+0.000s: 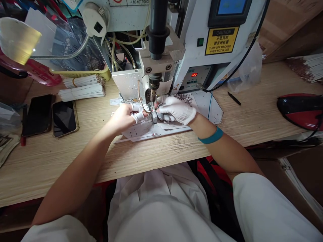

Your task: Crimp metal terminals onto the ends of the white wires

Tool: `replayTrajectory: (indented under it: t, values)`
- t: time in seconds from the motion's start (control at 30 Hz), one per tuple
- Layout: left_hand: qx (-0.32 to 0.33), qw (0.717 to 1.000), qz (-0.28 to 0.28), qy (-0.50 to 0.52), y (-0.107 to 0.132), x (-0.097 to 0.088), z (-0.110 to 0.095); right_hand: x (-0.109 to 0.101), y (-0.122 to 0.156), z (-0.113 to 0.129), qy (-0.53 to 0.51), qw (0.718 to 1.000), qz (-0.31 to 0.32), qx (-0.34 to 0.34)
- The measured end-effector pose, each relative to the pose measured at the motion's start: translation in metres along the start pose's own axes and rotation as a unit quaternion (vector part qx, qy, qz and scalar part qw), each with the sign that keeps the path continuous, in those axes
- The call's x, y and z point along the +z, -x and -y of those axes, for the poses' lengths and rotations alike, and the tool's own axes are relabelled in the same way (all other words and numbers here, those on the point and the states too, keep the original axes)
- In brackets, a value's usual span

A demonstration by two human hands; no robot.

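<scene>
Both my hands meet under the head [153, 85] of a white bench machine [191, 43]. My left hand [127, 116], bare with white finger cots on two fingertips, pinches something small at the tool's tip. My right hand [176, 110], in a white glove, has its fingers curled and pressed together on a small grey piece [154, 117] on the machine's metal base plate [202, 104]. What the left fingertips pinch is too small to make out. A teal band [212, 136] sits on my right wrist.
Two dark phones [64, 118] lie at left on the wooden bench [252, 111], behind them bundles of thin white strips [82, 89]. A yellow basket [83, 72] and a lamp shade [17, 40] stand at far left. A red-black object [300, 109] lies at right, with more strips [310, 67] beyond.
</scene>
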State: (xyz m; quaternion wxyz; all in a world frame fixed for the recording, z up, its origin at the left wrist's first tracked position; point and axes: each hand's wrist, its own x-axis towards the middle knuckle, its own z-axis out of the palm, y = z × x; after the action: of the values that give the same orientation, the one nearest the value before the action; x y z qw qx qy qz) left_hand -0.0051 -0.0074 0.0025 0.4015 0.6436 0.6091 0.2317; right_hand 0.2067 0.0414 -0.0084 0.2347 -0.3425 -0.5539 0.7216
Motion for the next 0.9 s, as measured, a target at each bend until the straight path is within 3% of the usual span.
replayTrajectory:
  t: [0.47, 0.9]
  values:
    - [-0.022, 1.000, 0.003, 0.000, 0.001, 0.001, -0.002, 0.005, 0.002, 0.008, 0.097, 0.994, -0.041, -0.011]
    - [-0.002, 1.000, 0.001, 0.016, -0.004, 0.005, -0.001, 0.003, -0.001, 0.000, 0.030, 0.999, -0.033, -0.016]
